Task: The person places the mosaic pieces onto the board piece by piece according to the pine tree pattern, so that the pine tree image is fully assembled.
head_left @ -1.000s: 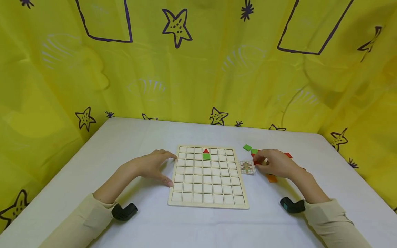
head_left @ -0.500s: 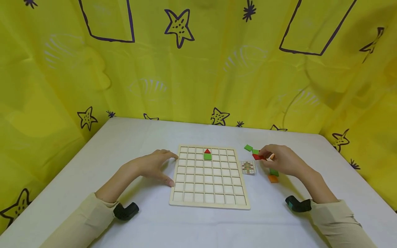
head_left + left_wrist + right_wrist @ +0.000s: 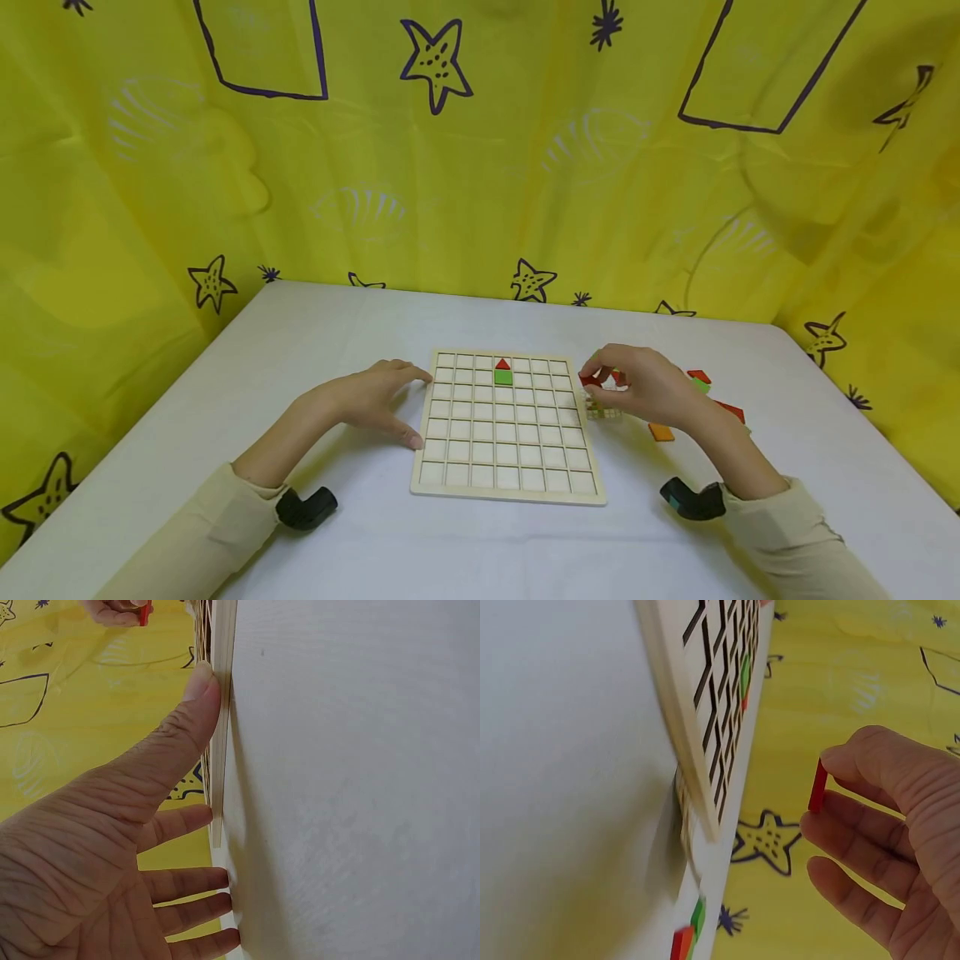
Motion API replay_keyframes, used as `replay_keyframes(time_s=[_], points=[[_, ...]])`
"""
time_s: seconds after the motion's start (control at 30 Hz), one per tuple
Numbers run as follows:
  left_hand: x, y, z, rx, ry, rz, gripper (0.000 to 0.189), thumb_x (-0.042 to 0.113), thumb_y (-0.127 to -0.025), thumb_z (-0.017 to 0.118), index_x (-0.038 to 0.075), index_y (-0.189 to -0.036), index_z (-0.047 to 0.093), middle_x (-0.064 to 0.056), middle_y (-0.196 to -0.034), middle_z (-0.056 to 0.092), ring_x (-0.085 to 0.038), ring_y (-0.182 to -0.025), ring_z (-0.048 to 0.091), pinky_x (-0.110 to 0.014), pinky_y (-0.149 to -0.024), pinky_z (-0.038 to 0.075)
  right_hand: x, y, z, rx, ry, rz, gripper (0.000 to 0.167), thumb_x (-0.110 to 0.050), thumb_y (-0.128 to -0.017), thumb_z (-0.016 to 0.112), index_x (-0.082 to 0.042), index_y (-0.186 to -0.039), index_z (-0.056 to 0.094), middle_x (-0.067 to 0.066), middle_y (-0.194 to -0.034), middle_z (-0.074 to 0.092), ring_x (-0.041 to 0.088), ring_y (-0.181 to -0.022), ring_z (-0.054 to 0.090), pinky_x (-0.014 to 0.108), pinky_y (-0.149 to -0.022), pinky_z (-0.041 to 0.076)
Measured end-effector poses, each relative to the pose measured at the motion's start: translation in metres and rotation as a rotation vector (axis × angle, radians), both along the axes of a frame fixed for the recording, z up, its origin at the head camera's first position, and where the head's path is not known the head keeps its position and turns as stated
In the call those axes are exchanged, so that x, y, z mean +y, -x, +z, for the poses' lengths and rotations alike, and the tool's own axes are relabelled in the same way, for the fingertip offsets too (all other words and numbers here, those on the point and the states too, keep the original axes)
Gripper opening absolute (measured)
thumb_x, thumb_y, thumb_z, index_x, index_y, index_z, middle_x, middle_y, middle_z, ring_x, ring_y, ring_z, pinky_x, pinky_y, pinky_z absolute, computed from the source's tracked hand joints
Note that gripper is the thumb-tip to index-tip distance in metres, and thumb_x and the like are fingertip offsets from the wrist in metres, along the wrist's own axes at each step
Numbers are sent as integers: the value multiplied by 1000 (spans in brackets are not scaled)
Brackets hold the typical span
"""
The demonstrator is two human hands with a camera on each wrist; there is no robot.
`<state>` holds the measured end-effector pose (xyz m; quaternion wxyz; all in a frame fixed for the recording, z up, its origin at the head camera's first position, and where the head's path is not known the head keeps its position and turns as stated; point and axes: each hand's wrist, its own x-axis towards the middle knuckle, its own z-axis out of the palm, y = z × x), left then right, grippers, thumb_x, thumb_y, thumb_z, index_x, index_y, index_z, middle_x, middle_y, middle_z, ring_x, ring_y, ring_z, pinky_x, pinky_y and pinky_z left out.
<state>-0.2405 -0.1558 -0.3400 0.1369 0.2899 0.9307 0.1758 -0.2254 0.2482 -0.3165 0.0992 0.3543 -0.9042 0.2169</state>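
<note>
A wooden grid board (image 3: 510,498) lies on the white table, with a red triangle (image 3: 502,364) above a green square (image 3: 503,377) in its middle column. My left hand (image 3: 367,400) rests at the board's left edge, thumb and fingers spread; in the left wrist view the thumb (image 3: 202,682) touches the rim. My right hand (image 3: 648,385) is raised just beyond the board's right edge. Between thumb and fingers it pinches a thin red tile (image 3: 818,785), seen edge-on in the right wrist view.
A small printed pattern card (image 3: 604,412) lies beside the board, partly under my right hand in the head view. Loose tiles lie to the right: an orange one (image 3: 661,432), a red one (image 3: 731,411) and a green one (image 3: 701,385). A yellow curtain (image 3: 480,167) hangs behind the table.
My right hand has picked up the red tile from the loose pile and moved left with it, over the pattern card. My left hand stays at the board's edge.
</note>
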Motion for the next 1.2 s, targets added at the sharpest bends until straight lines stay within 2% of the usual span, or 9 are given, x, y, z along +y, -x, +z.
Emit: replay_keyframes(time_s=[0.17, 0.53, 0.73, 1.2], points=[[0, 0, 1, -3, 2, 6, 90, 51, -76, 88, 12, -147, 50, -23, -154, 42, -42, -144, 36, -61, -114, 35, -22, 9, 1, -48, -62, 2, 14, -8, -88, 79, -12, -101, 74, -11, -95, 69, 15, -87, 67, 31, -70, 55], [1, -1, 1, 0, 5, 6, 90, 51, -76, 88, 11, -147, 49, -22, -154, 42, -42, -144, 37, -61, -114, 35, -62, 30, -2, -126, -159, 5, 9, -13, -90, 77, -13, -99, 74, -9, -92, 69, 13, -87, 66, 34, -79, 54], [2, -2, 1, 0, 3, -1, 90, 50, -76, 88, 10, -147, 49, -22, -154, 43, -42, -144, 37, -61, -114, 35, -74, 39, -5, -175, -219, -14, 6, -17, -92, 75, -16, -98, 73, -10, -92, 69, 10, -85, 63, 33, -79, 52], [3, -3, 3, -3, 8, 8, 90, 50, -76, 88, 11, -147, 49, -21, -154, 42, -42, -145, 36, -61, -114, 35, -88, 49, -12, -201, -269, -35, 5, -16, -92, 76, -18, -94, 72, -8, -88, 66, 11, -78, 56, 33, -73, 48]])
